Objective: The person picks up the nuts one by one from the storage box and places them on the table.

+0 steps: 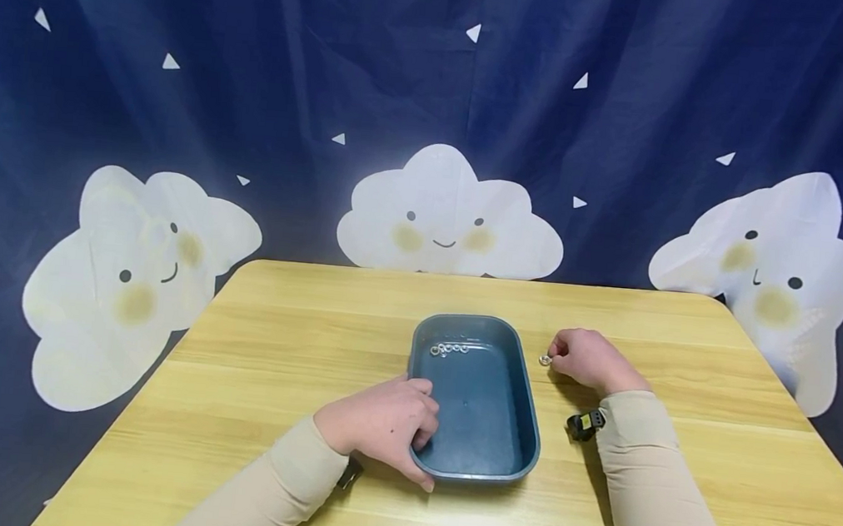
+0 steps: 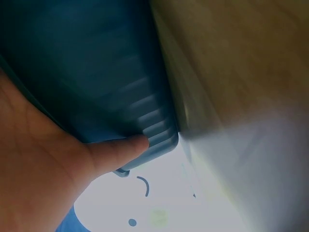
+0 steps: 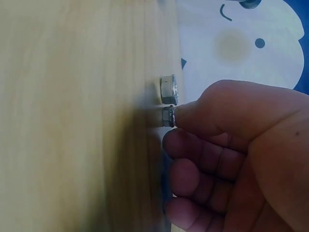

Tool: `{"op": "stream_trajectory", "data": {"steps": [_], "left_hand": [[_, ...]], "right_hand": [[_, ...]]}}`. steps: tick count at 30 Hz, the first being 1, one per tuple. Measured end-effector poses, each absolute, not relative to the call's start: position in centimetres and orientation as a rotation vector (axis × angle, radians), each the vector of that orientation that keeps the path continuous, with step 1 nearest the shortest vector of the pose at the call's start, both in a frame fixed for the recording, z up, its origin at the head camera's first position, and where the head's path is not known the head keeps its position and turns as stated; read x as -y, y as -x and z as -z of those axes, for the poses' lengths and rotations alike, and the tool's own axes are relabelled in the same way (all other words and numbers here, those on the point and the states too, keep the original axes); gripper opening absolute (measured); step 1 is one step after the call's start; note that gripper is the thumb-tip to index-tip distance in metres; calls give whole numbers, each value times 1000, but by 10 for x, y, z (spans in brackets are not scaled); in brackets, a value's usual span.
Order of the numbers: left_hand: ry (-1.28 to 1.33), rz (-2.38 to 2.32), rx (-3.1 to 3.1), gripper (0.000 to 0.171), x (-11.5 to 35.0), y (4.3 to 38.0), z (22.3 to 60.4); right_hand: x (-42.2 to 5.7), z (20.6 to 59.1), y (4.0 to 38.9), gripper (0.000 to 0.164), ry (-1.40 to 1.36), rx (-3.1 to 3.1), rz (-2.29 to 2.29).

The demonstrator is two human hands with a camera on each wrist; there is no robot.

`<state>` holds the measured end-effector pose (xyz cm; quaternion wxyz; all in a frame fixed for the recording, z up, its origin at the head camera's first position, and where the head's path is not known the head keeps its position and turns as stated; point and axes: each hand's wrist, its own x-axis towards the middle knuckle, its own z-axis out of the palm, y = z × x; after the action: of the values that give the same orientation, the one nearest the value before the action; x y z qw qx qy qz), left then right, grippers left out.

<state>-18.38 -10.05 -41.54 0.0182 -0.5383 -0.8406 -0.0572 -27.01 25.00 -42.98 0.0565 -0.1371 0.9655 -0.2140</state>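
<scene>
My left hand (image 1: 387, 420) grips the left wall of a dark blue-green plastic tray (image 1: 476, 410), fingers curled over the rim and thumb low on the outside. In the left wrist view the thumb lies along the tray's ribbed outer wall (image 2: 154, 116). Several small shiny metal nuts (image 1: 449, 349) lie inside, near its far left corner. Right of the tray, my right hand (image 1: 589, 360) is low at the tabletop with curled fingers. A small flange nut (image 3: 168, 117) is pinched at its thumb tip, and a larger flange nut (image 3: 168, 90) sits just beside it.
The light wood table (image 1: 292, 369) runs under both arms. A dark blue curtain (image 1: 295, 76) with white cloud prints hangs along its far edge. Black wrist devices (image 1: 584, 425) sit at both cuffs.
</scene>
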Motion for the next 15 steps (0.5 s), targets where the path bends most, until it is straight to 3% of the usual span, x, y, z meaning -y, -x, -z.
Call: {"op": "stream_trajectory", "data": {"steps": [15], "left_hand": [[1667,160,2653,54,100,183,414]], "right_hand": [[-239,400,261,4,555,-3011,634]]}}
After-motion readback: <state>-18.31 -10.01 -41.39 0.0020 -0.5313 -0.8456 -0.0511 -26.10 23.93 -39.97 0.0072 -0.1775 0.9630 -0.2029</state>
